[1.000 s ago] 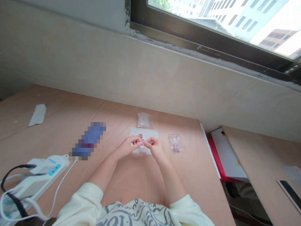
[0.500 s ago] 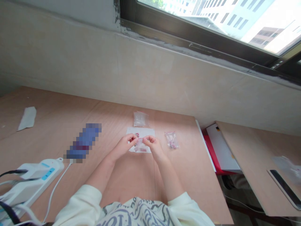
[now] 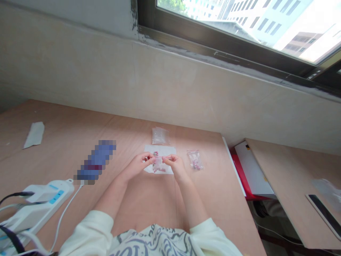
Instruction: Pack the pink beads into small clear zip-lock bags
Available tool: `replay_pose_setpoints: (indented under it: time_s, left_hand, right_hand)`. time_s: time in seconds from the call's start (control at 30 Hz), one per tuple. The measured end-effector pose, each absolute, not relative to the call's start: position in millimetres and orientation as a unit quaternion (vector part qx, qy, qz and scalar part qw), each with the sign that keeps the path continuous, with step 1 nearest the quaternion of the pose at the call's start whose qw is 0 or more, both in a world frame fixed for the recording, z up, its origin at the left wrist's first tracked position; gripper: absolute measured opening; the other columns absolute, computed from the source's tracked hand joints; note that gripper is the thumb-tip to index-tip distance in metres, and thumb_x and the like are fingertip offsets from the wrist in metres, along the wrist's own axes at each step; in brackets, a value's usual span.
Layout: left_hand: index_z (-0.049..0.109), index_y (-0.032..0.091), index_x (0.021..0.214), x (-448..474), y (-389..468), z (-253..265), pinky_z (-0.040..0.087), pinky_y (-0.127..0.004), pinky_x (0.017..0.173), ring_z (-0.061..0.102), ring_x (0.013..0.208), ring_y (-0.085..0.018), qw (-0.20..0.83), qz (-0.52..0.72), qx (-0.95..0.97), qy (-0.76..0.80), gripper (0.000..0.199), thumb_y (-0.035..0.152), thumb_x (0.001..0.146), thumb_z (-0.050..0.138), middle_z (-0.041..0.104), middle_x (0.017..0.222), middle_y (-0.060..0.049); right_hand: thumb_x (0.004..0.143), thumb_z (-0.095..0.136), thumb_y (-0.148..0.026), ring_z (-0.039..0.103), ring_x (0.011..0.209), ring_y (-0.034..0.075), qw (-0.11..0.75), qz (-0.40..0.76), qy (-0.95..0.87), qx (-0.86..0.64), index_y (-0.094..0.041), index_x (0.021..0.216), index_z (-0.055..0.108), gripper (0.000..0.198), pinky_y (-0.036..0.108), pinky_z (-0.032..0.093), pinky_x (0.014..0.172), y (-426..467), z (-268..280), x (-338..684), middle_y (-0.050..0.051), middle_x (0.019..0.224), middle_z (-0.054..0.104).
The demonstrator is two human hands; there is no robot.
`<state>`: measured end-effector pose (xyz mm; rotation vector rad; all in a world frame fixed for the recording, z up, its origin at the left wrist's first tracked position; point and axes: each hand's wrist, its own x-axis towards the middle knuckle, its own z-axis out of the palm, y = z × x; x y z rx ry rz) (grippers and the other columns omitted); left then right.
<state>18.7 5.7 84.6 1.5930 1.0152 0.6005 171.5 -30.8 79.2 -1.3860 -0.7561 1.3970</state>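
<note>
Between my hands runs a thin pinkish strand (image 3: 159, 157), too small to tell whether it is cord or wire. My left hand (image 3: 139, 163) pinches its left end between thumb and forefinger. At the other end, the fingertips of my right hand (image 3: 174, 163) are closed on the strand. Both hands are just above a white sheet (image 3: 168, 171) on the table. Small pink pieces (image 3: 160, 170), which look like beads, lie on the sheet, and a few darker ones show near my left fingertips. My fingers partly hide the sheet.
Behind the sheet lies a clear zip bag (image 3: 160, 136); another bag (image 3: 195, 160) with pink pieces is at its right. A blurred-out phone-like object (image 3: 96, 163) and a white power strip (image 3: 45, 201) with cables are on the left. A gap separates a second table (image 3: 298, 177).
My hands are slightly farther apart, the left one having shifted a little left, and more of the strand shows between them. Both hands keep their pinch.
</note>
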Motion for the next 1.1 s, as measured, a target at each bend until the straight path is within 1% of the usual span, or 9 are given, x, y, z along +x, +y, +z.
replay_pose_setpoints:
  time_s: [0.17,0.33,0.43,0.53,0.6,0.67,0.83,0.97,1.1]
  left_hand:
    - [0.051,0.015,0.07,24,5,80,0.037,-0.021,0.057,0.047,0.06,-0.011,0.593,0.314,0.604,0.43,0.024,0.038,0.072,0.045,0.051,0.063,0.002]
    - [0.049,0.016,0.071,32,6,66,0.039,-0.022,0.057,0.048,0.056,-0.01,0.609,0.344,0.568,0.433,0.026,0.043,0.071,0.045,0.053,0.06,0.002]
    - [0.048,0.016,0.076,27,10,57,0.039,-0.023,0.058,0.049,0.057,-0.011,0.615,0.35,0.551,0.442,0.029,0.045,0.069,0.046,0.058,0.065,0.0]
    - [0.048,0.016,0.075,15,13,44,0.038,-0.023,0.056,0.048,0.054,-0.01,0.601,0.35,0.543,0.471,0.031,0.046,0.066,0.048,0.058,0.064,0.0]
    - [0.048,0.016,0.074,5,15,32,0.038,-0.023,0.055,0.047,0.052,-0.01,0.595,0.342,0.535,0.492,0.033,0.047,0.064,0.05,0.057,0.063,0.0]
    - [0.048,0.016,0.073,-3,15,20,0.037,-0.022,0.052,0.046,0.05,-0.009,0.595,0.334,0.527,0.506,0.035,0.049,0.062,0.051,0.056,0.061,0.001]
    - [0.049,0.016,0.075,-13,12,1,0.038,-0.023,0.056,0.05,0.055,-0.011,0.594,0.324,0.541,0.5,0.035,0.049,0.063,0.05,0.055,0.061,0.001]
    - [0.05,0.017,0.078,-15,9,1,0.04,-0.024,0.061,0.052,0.061,-0.012,0.589,0.318,0.559,0.489,0.031,0.046,0.067,0.048,0.055,0.064,0.001]
    - [0.051,0.017,0.076,-16,6,1,0.04,-0.025,0.064,0.052,0.064,-0.013,0.574,0.334,0.576,0.477,0.026,0.042,0.072,0.044,0.054,0.064,0.0]
  right_hand:
    - [0.057,0.063,-0.038,0.054,0.062,0.013,0.474,0.633,-0.325,-0.519,-0.016,0.067,0.056,0.025,0.027,0.039,0.062,-39,76,170,0.001,0.069,0.061]
    - [0.056,0.062,-0.04,0.046,0.047,0.009,0.485,0.625,-0.291,-0.539,-0.018,0.064,0.05,0.026,0.023,0.036,0.049,-47,60,176,-0.003,0.054,0.052]
    - [0.055,0.06,-0.041,0.043,0.045,0.009,0.522,0.531,-0.287,-0.603,-0.018,0.068,0.05,0.028,0.022,0.033,0.045,-47,51,203,-0.003,0.054,0.05]
    - [0.06,0.052,-0.041,0.043,0.047,0.01,0.531,0.395,-0.295,-0.69,-0.019,0.072,0.049,0.026,0.023,0.033,0.046,-46,43,245,-0.001,0.058,0.051]
    - [0.064,0.045,-0.039,0.046,0.053,0.014,0.493,0.296,-0.299,-0.761,-0.018,0.073,0.05,0.023,0.025,0.034,0.051,-46,39,271,0.001,0.06,0.052]
    - [0.066,0.041,-0.035,0.049,0.06,0.017,0.422,0.218,-0.312,-0.823,-0.017,0.074,0.051,0.022,0.027,0.034,0.057,-45,36,289,0.004,0.063,0.054]
    - [0.071,0.038,-0.027,0.047,0.082,0.027,0.246,0.095,-0.345,-0.901,-0.014,0.087,0.055,0.027,0.035,0.031,0.066,-42,31,294,0.015,0.082,0.056]
    - [0.071,0.041,-0.027,0.04,0.089,0.032,0.211,-0.003,-0.354,-0.911,-0.012,0.096,0.053,0.032,0.041,0.028,0.068,-41,30,287,0.021,0.096,0.049]
    - [0.07,0.043,-0.025,0.04,0.089,0.031,0.247,-0.046,-0.385,-0.888,-0.012,0.097,0.052,0.031,0.041,0.028,0.07,-24,38,266,0.019,0.093,0.049]
